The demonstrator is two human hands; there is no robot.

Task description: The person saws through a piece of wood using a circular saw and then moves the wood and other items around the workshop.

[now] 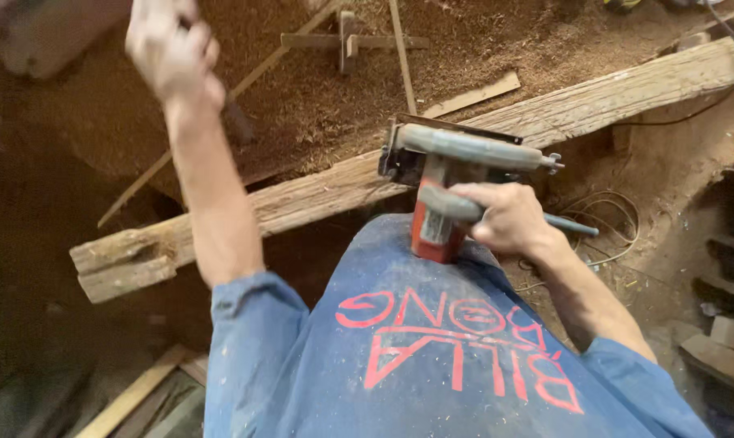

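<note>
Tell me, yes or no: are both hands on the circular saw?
No. Only the right hand grips the circular saw on the weathered beam; the left hand is raised away.

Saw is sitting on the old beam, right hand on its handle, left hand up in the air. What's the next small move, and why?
Probably bring the left hand down onto the weathered beam before cutting. The right hand alone grips the circular saw, which rests on the beam's near edge, while the left is raised and blurred, gripping something dark I cannot make out. The beam lies loose over sawdust, so steadying it seems wise.
</note>
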